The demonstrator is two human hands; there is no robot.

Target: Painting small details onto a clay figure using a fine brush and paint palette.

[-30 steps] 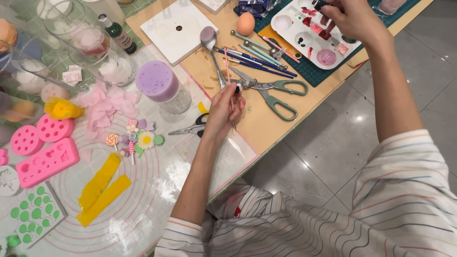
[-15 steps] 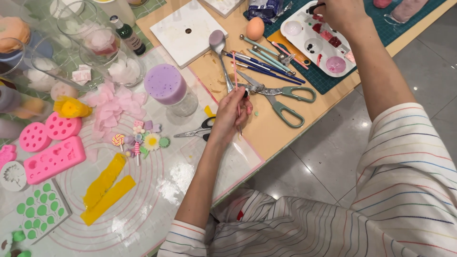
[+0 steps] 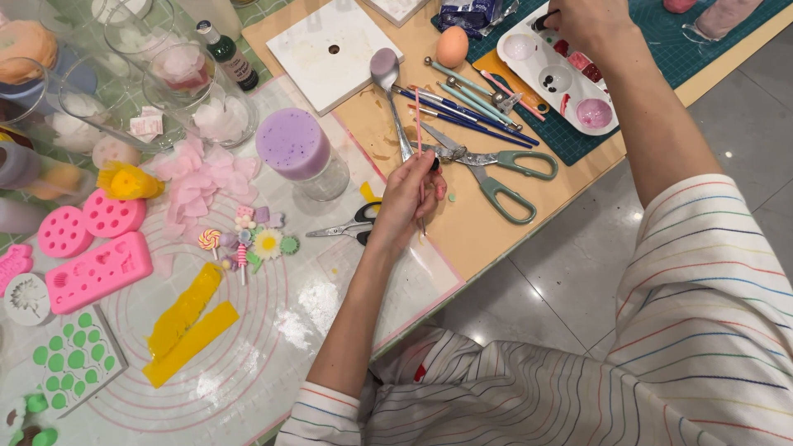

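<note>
1. While my left hand is closing around a thin pink stick, I am holding that stick nearly upright over the wooden table. Its upper end is crossing the blades of the big green scissors.
2. My right hand is reaching far out to the white paint tray at the top edge. Its fingers are curling at the tray's rim by something small and dark, and I cannot tell whether they are pinching it or only touching it.
3. I am judging the step as getting colour ready: the stick is being held in one hand while the other is working at the tray's wells.
4. The row of brushes and the spoon are lying just beside the stick, and the egg is sitting near the tray.
5. The next move is calling for bringing stick and tray together, since they are well apart. It is also calling for keeping the stick clear of the scissors and brushes.
6. The purple-topped jar and small black scissors are sitting just beside my left wrist, so I am watching that forearm for bumps.
</note>
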